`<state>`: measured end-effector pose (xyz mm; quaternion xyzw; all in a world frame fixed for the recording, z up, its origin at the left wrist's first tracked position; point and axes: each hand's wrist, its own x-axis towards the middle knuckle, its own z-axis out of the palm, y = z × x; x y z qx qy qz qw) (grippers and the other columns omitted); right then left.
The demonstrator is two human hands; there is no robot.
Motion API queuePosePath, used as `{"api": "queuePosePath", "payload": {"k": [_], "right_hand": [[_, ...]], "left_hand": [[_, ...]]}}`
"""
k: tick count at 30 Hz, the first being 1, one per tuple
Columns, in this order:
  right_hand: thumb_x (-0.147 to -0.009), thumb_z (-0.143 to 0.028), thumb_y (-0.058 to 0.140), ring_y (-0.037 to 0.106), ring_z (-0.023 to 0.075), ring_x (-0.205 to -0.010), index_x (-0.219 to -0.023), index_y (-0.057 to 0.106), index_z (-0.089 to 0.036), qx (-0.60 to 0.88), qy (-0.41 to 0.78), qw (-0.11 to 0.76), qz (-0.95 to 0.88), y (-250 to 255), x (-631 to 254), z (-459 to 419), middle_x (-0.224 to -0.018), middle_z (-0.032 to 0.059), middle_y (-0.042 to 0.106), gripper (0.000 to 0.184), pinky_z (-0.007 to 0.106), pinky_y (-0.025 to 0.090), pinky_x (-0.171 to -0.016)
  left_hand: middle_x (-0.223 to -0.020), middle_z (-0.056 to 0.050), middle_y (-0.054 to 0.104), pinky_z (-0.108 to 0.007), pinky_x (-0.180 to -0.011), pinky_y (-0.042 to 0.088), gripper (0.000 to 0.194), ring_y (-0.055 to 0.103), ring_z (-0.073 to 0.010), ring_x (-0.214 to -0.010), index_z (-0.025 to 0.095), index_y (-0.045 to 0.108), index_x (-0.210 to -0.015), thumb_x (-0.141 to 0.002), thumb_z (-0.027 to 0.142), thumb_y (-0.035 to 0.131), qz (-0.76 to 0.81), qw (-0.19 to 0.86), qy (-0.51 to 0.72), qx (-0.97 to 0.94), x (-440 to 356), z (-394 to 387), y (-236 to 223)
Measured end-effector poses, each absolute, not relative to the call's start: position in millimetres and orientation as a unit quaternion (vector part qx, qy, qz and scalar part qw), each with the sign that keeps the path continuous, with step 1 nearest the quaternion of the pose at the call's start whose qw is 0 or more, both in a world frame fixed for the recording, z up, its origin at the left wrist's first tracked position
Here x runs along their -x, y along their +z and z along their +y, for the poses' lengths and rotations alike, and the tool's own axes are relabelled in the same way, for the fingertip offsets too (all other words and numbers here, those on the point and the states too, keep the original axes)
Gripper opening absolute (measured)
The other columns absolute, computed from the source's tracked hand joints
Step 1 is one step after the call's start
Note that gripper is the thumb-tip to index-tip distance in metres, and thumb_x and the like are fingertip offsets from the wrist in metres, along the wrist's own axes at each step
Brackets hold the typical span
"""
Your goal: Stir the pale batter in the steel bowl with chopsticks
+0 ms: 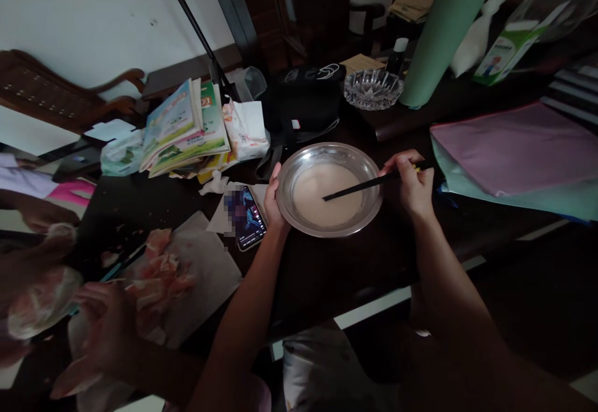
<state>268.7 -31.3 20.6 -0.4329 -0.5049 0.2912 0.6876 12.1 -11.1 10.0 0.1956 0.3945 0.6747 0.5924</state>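
Observation:
A steel bowl (pixel 362 161) holding pale batter (pixel 327 195) sits on the dark table (pixel 327 275). My left hand (pixel 271 203) grips the bowl's left rim, fingers curled round it. My right hand (pixel 411 181) is closed on black chopsticks (pixel 362 186), whose tips dip into the batter near the bowl's middle.
A phone (pixel 250 217) lies left of the bowl. Another person's hands (pixel 100 331) handle pinkish pieces on a board (pixel 205 268) at lower left. Books (pixel 184 128), a tissue pack (pixel 245 128), a black bag (pixel 303 100), a glass ashtray (pixel 372 88), a green roll (pixel 443 25) and folders (pixel 518 150) crowd the back and right.

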Motion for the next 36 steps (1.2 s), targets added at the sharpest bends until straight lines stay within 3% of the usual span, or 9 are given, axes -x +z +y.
{"api": "queuePosePath", "payload": {"k": [4, 10, 14, 18, 22, 27, 32, 36], "right_hand": [[-0.088, -0.054, 0.066, 0.068, 0.0158, -0.069, -0.078, 0.068, -0.024, 0.438, 0.287, 0.664, -0.535, 21.2, -267.2, -31.2, -0.071, -0.0011, 0.070, 0.033, 0.033, 0.054, -0.072], [-0.088, -0.055, 0.064, 0.063, 0.0145, -0.056, -0.073, 0.065, -0.022, 0.441, 0.274, 0.701, -0.489, 23.6, -267.4, -32.0, -0.061, -0.0024, 0.063, 0.037, 0.031, 0.052, -0.061], [-0.088, -0.054, 0.066, 0.066, 0.0148, -0.064, -0.078, 0.069, -0.023, 0.425, 0.302, 0.668, -0.531, 23.0, -266.3, -31.8, -0.068, -0.0013, 0.068, 0.033, 0.032, 0.054, -0.069], [-0.088, -0.055, 0.065, 0.066, 0.0148, -0.061, -0.073, 0.066, -0.022, 0.442, 0.255, 0.704, -0.494, 23.9, -267.8, -31.5, -0.065, -0.0019, 0.065, 0.036, 0.032, 0.053, -0.067], [-0.088, -0.057, 0.065, 0.062, 0.0146, -0.056, -0.074, 0.066, -0.023, 0.440, 0.281, 0.697, -0.491, 23.5, -267.7, -32.5, -0.062, -0.0022, 0.064, 0.036, 0.031, 0.052, -0.061], [-0.088, -0.055, 0.066, 0.066, 0.0153, -0.065, -0.077, 0.068, -0.023, 0.434, 0.285, 0.676, -0.523, 22.4, -267.7, -31.9, -0.068, -0.0012, 0.067, 0.034, 0.032, 0.054, -0.069], [-0.089, -0.057, 0.063, 0.063, 0.0145, -0.057, -0.074, 0.065, -0.023, 0.442, 0.273, 0.698, -0.493, 22.6, -268.7, -31.7, -0.062, -0.0024, 0.063, 0.037, 0.031, 0.052, -0.061], [-0.088, -0.054, 0.066, 0.065, 0.0145, -0.063, -0.078, 0.068, -0.023, 0.429, 0.298, 0.667, -0.531, 22.4, -267.2, -31.9, -0.067, -0.0017, 0.067, 0.033, 0.031, 0.054, -0.068]], "left_hand": [[-0.119, -0.001, 0.075, -0.028, -0.112, 0.041, 0.033, 0.062, -0.0172, -0.123, 0.019, 0.072, -0.113, -0.093, 0.017, 0.047, 0.390, 0.596, 0.678, -0.183, -14.1, -12.8, 13.7], [-0.121, -0.003, 0.074, -0.028, -0.113, 0.040, 0.034, 0.056, -0.0180, -0.133, 0.020, 0.072, -0.112, -0.094, 0.017, 0.043, 0.398, 0.597, 0.674, -0.177, -16.3, -13.8, 18.1], [-0.125, -0.004, 0.072, -0.029, -0.112, 0.041, 0.032, 0.057, -0.0188, -0.131, 0.019, 0.071, -0.113, -0.093, 0.019, 0.046, 0.401, 0.592, 0.674, -0.187, -15.3, -13.1, 16.2], [-0.133, -0.004, 0.069, -0.029, -0.112, 0.041, 0.032, 0.056, -0.0189, -0.132, 0.020, 0.071, -0.114, -0.092, 0.020, 0.048, 0.395, 0.594, 0.672, -0.201, -13.8, -12.8, 14.3], [-0.130, -0.004, 0.070, -0.029, -0.112, 0.042, 0.033, 0.058, -0.0183, -0.130, 0.020, 0.070, -0.115, -0.093, 0.018, 0.045, 0.400, 0.596, 0.670, -0.188, -14.1, -13.3, 15.6], [-0.126, -0.004, 0.072, -0.031, -0.114, 0.041, 0.034, 0.058, -0.0190, -0.130, 0.019, 0.070, -0.117, -0.091, 0.019, 0.048, 0.395, 0.594, 0.674, -0.193, -14.4, -13.2, 14.7], [-0.128, -0.003, 0.071, -0.031, -0.114, 0.041, 0.033, 0.053, -0.0212, -0.136, 0.023, 0.071, -0.116, -0.088, 0.025, 0.054, 0.402, 0.589, 0.668, -0.211, -12.6, -11.5, 10.8], [-0.123, -0.001, 0.074, -0.032, -0.113, 0.043, 0.031, 0.054, -0.0214, -0.135, 0.024, 0.072, -0.114, -0.089, 0.025, 0.053, 0.398, 0.589, 0.669, -0.216, -11.6, -11.1, 8.7]]}}
